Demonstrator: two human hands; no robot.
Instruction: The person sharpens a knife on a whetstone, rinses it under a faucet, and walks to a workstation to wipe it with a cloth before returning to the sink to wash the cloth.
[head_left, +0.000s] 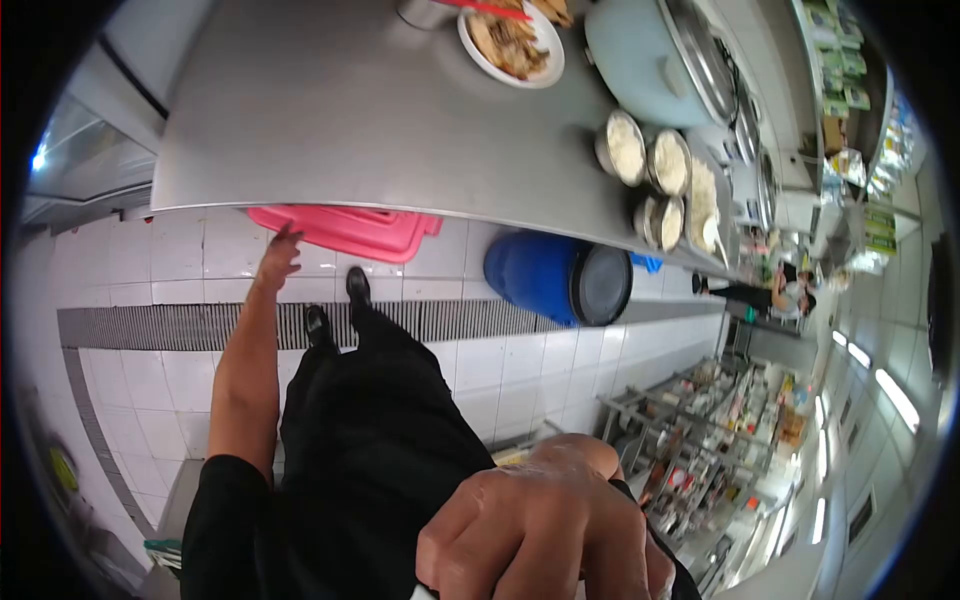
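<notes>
My left hand (283,255) hangs low at the end of the outstretched arm, fingers apart and nothing in them. In this view it overlaps the edge of a pink plastic lid or bin (375,232) under the steel counter. Close to the camera, my right hand (545,525) is raised with bent fingers pointing at the lower edge. Its skin looks wet, with whitish smears. What the fingers hold, if anything, is hidden; a bit of white shows beside them.
On the counter (330,110) stand a plate of food (515,50), metal bowls of white food (625,150) and a large pale-blue pot (640,60). A blue barrel (535,280) lies past the counter edge. Loaded racks (700,430) and another person (790,298) are farther off.
</notes>
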